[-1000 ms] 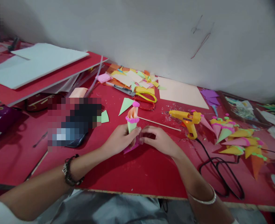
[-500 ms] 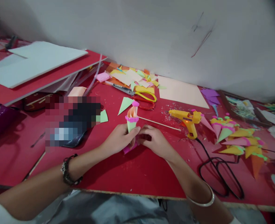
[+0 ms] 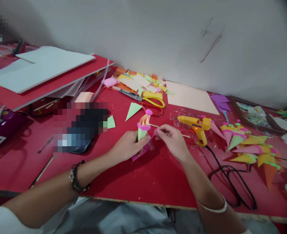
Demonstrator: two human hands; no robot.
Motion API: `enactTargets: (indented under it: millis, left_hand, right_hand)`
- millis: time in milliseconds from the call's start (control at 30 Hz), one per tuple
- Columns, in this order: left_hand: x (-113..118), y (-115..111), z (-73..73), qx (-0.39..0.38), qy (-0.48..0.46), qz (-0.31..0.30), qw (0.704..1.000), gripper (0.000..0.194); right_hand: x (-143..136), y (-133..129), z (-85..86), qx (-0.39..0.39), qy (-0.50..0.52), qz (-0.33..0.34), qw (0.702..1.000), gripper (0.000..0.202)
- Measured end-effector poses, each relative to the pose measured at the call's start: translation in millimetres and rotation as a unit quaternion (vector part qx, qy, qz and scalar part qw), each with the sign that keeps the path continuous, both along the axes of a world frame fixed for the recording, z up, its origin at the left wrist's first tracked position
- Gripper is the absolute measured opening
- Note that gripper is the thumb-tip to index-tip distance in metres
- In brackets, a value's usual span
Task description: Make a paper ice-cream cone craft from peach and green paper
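My left hand (image 3: 127, 145) holds a small light green paper cone (image 3: 142, 132) upright, its fingers closed round the lower part. The cone has a pink scalloped rim, a peach swirl and a pink ball on top. To its right, my right hand (image 3: 171, 138) pinches the edge of a magenta strip (image 3: 147, 150) that runs down beside the cone and under my left hand. A thin stick (image 3: 185, 136) lies behind my right hand, partly hidden. The yellow glue gun (image 3: 194, 125) rests further right, an orange light on it.
Scissors (image 3: 155, 102) and paper scraps (image 3: 136, 81) lie behind the hands. Finished cones (image 3: 255, 148) and a looped black cord (image 3: 225, 182) are on the right. A phone (image 3: 81, 148), partly blurred, lies left. White boards (image 3: 43, 68) are stacked at back left.
My right hand has lifted away from my left hand, drawing out the magenta strip's edge. The cone has shifted slightly right and down in view.
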State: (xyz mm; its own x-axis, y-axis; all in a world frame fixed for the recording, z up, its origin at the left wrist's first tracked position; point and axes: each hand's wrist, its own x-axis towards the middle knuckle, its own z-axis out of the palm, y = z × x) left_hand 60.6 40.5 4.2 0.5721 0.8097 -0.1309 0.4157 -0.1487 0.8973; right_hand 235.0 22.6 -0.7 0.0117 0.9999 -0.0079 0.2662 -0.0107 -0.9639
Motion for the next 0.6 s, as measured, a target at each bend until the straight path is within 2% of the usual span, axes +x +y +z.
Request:
enactTargets:
  millis: [67, 167, 267, 433, 600]
  left_hand:
    - [0.1, -0.3, -0.5, -0.006, -0.01, 0.008, 1.0, 0.05]
    - [-0.2, -0.4, -1.3, -0.009, -0.019, 0.015, 1.0, 0.048]
    - [-0.9, -0.3, -1.2, -0.006, -0.024, 0.017, 1.0, 0.047]
    - [-0.7, -0.3, 1.3, -0.023, -0.034, 0.03, 0.999, 0.045]
    - [0.0, -0.4, 3.1, -0.031, -0.032, 0.029, 0.999, 0.044]
  right_hand:
    - [2.6, 1.7, -0.3, 0.002, 0.082, -0.067, 0.994, 0.016]
    - [1.2, 2.6, -0.5, -0.01, 0.176, -0.096, 0.98, 0.021]
    - [-3.6, 1.4, 0.0, -0.032, 0.219, -0.088, 0.971, 0.018]
    - [-7.4, -1.7, 2.4, -0.076, 0.24, -0.029, 0.967, 0.024]
    - [-6.7, -1.8, 3.1, -0.076, 0.284, -0.025, 0.955, 0.018]
